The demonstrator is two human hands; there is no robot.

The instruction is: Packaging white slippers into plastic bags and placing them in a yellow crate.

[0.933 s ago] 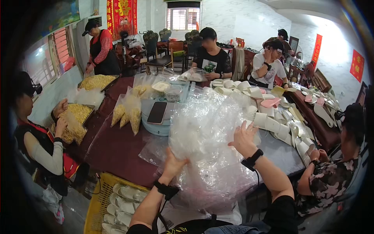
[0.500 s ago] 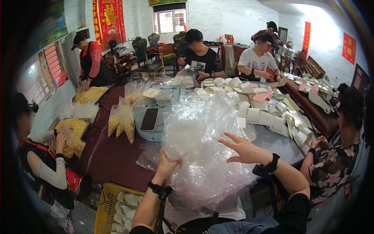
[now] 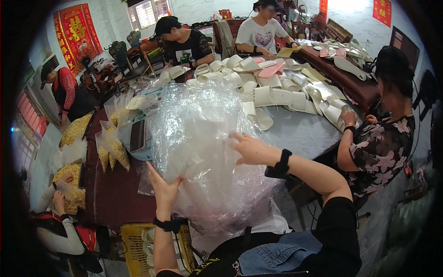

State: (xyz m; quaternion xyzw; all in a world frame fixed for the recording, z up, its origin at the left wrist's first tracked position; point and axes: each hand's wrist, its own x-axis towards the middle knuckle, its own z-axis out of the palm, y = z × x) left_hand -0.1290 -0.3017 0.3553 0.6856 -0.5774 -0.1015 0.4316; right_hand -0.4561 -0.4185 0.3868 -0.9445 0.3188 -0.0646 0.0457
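Two bare hands flank a heap of clear plastic bags (image 3: 198, 134).
From my distant feed I see the heap directly before the wearer, white slippers (image 3: 272, 97) lying beyond it on the table (image 3: 113, 198). I see the left hand (image 3: 163, 190) spread wide, thumb parted from fingers and reaching the heap's left side, nothing gripped; the right hand (image 3: 255, 150) is half curled at the opposite side, and I cannot tell whether its fingertips pinch any film. Left of the heap I make out a dark phone (image 3: 137, 136) and filled bags (image 3: 113, 151); below, a yellow crate (image 3: 134, 251).
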